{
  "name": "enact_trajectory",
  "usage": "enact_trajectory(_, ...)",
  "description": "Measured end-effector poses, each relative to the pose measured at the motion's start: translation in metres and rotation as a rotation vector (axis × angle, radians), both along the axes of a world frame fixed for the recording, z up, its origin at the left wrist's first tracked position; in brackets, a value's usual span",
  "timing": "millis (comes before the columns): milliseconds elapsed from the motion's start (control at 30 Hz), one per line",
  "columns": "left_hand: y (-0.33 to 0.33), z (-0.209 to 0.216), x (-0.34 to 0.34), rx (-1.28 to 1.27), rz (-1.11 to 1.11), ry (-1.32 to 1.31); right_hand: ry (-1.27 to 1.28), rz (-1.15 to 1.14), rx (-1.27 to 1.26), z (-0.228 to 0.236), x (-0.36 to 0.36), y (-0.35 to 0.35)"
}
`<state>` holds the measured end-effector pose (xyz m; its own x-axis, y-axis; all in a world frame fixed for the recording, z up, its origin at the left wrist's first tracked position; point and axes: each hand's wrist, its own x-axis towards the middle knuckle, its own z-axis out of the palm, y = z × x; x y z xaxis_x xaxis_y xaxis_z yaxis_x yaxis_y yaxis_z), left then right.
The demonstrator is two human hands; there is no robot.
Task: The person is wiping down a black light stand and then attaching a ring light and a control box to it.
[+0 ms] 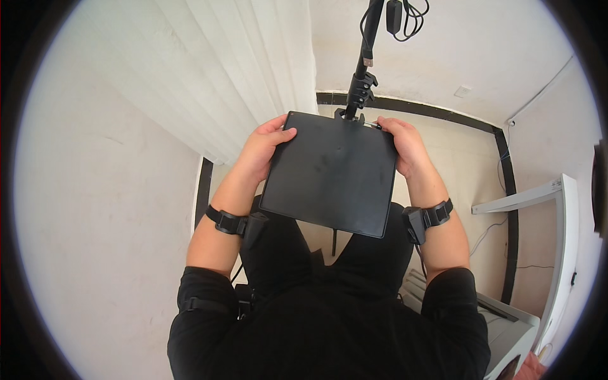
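Observation:
A flat black square tray (329, 174) with a thin raised rim sits in front of me over my knees, slightly turned. My left hand (269, 142) is closed on its far left corner, thumb on top, other fingers partly hidden beneath. My right hand (402, 140) is closed around the far right corner. Beside its fingertips, at the tray's far edge, is a small silver-and-black piece (372, 125), too small to name. Behind the tray rises a black stand pole (360, 88) with clamp levers; whether they are joined is hidden.
A USB plug (368, 62) and a coiled black cable (415, 22) hang by the pole. White curtains (253, 63) hang at the far left. On the right stand a white frame (565, 240) and a grey plastic stool-like thing (506, 332). Thin cables lie along the right wall.

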<state>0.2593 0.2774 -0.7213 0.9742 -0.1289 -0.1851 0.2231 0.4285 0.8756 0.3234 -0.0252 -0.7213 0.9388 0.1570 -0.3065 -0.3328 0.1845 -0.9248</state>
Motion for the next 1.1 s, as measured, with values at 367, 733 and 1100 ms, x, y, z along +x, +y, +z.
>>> enact_trajectory(367, 0.001, 0.018, -0.017, 0.042, -0.029, 0.027, -0.089, 0.059, 0.088, 0.006, -0.023, -0.004)
enact_trajectory(733, -0.023, 0.120, -0.046, -0.081, 0.104, -0.111, -0.291, 0.108, 0.168, 0.128, -0.064, -0.019)
enact_trajectory(1100, -0.026, 0.134, -0.025, -0.003, 0.087, -0.195, -0.303, 0.069, 0.193, 0.132, -0.041, -0.011)
